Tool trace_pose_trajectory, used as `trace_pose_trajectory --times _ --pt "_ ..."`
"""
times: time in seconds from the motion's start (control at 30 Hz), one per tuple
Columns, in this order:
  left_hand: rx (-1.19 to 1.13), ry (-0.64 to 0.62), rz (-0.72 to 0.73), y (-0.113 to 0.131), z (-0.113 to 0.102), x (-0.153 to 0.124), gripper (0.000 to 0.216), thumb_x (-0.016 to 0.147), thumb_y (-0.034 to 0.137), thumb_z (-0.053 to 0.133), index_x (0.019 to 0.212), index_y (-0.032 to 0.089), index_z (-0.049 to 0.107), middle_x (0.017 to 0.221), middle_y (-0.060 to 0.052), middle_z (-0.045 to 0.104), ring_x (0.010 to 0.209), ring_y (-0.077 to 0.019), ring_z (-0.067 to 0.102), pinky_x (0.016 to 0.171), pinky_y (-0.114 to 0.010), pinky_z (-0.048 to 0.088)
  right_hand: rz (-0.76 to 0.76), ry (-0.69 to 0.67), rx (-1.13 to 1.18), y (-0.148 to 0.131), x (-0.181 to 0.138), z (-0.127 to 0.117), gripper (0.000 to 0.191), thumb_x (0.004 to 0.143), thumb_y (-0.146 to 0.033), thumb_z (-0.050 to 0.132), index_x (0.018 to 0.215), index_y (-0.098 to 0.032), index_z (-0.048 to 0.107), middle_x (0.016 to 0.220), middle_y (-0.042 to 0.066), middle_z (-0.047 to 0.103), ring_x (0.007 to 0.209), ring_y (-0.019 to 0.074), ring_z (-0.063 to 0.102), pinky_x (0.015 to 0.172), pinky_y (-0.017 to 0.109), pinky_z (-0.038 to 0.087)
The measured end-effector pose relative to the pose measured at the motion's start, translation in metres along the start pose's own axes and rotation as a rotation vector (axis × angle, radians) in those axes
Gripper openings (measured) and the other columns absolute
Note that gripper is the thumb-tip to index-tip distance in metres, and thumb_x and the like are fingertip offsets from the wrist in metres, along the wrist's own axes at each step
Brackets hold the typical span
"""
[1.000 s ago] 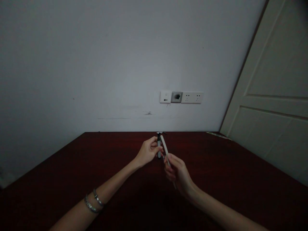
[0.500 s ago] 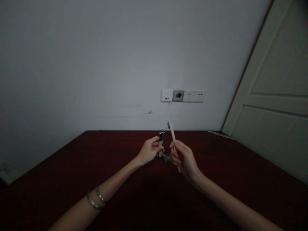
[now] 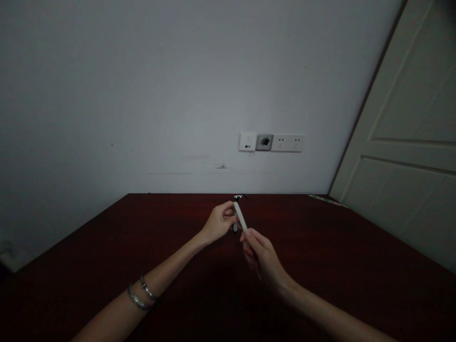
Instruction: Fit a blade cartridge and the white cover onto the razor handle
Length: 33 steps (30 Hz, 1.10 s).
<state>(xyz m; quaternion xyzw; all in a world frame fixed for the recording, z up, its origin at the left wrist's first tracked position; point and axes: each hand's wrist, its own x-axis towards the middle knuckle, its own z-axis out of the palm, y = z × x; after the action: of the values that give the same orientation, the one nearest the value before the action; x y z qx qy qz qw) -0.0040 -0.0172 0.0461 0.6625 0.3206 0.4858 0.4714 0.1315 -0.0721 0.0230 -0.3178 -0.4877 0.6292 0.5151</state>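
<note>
My left hand pinches a razor by its grey and black handle, head up. In my right hand is a white toothbrush, gripped between thumb and fingers. It leans up and to the left, so its head end crosses in front of the razor handle; I cannot tell whether the two touch. The bristles are turned away from view. Both hands are above the dark red table, close together.
The dark red tabletop runs back to a pale wall. Sockets sit on the wall above it. A pale panelled door stands to the right, with a thin strip lying near the far right edge.
My right hand has moved left and down, bringing the toothbrush's head end in front of the razor handle. The small greenish case behind my right hand is now hidden. My left hand barely moved.
</note>
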Motion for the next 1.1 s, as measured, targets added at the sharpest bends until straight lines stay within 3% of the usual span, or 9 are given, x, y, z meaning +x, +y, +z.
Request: trace_pose_trajectory --times 0.23,0.43,0.63,0.83,0.93,1.03,1.1 --pt "0.235 0.168 -0.024 -0.007 -0.005 0.002 0.018 0.065 0.019 0.065 0.079 0.015 0.053 0.059 0.003 0.056 0.05 -0.0113 0.056 0.049 -0.022 0.043 -0.13 0.056 -0.009 -0.016 0.012 -0.008 0.039 0.071 -0.056 0.058 0.073 -0.018 0.048 0.048 -0.01 0.032 0.034 0.0011 0.02 0.031 0.014 0.012" --pt "0.423 0.204 0.015 -0.012 -0.009 0.002 0.016 0.065 0.019 0.066 0.077 0.017 0.056 0.063 0.002 0.06 0.056 -0.0119 0.058 0.053 -0.021 0.042 -0.087 0.041 -0.064 0.007 0.015 -0.016 0.037 0.076 -0.055 0.053 0.073 -0.019 0.046 0.049 -0.01 0.029 0.036 0.0022 0.018 0.032 0.014 0.013" --pt "0.392 0.199 -0.007 -0.008 -0.006 0.002 0.016 0.065 0.019 0.066 0.078 0.016 0.056 0.06 0.003 0.059 0.052 -0.0115 0.057 0.049 -0.021 0.042 -0.133 0.047 -0.069 0.004 0.017 -0.014 0.037 0.076 -0.055 0.052 0.074 -0.019 0.047 0.05 -0.01 0.029 0.037 0.0027 0.018 0.032 0.015 0.012" --pt "0.241 0.199 -0.026 0.002 -0.011 0.004 0.018 0.067 0.017 0.062 0.083 0.015 0.055 0.061 0.002 0.058 0.05 -0.0119 0.059 0.049 -0.022 0.047 -0.08 -0.011 -0.178 0.029 0.007 -0.015 0.035 0.081 -0.053 0.047 0.075 -0.019 0.049 0.052 -0.008 0.03 0.04 0.0047 0.023 0.035 0.016 0.016" --pt "0.163 0.156 -0.095 0.003 -0.015 0.005 0.022 0.068 0.018 0.062 0.088 0.014 0.053 0.063 0.001 0.059 0.049 -0.0125 0.06 0.047 -0.023 0.049 -0.242 -0.005 -0.333 0.006 0.012 -0.025 0.033 0.085 -0.049 0.042 0.076 -0.019 0.051 0.055 -0.006 0.035 0.044 0.0073 0.031 0.039 0.019 0.024" --pt "0.132 0.094 -0.161 0.001 -0.017 0.005 0.02 0.072 0.019 0.058 0.09 0.014 0.051 0.065 -0.001 0.06 0.049 -0.0127 0.061 0.043 -0.021 0.047 -0.535 -0.113 -0.795 -0.042 0.031 -0.046 0.028 0.086 -0.042 0.044 0.08 -0.019 0.059 0.07 0.001 0.054 0.063 0.0129 0.048 0.058 0.024 0.038" --pt "0.121 0.076 -0.169 0.001 -0.016 0.005 0.019 0.073 0.018 0.057 0.09 0.014 0.049 0.066 -0.002 0.06 0.049 -0.0118 0.06 0.042 -0.019 0.046 -0.654 -0.128 -1.054 -0.069 0.044 -0.062 0.026 0.087 -0.039 0.044 0.087 -0.02 0.062 0.078 0.004 0.06 0.07 0.0159 0.052 0.066 0.028 0.039"
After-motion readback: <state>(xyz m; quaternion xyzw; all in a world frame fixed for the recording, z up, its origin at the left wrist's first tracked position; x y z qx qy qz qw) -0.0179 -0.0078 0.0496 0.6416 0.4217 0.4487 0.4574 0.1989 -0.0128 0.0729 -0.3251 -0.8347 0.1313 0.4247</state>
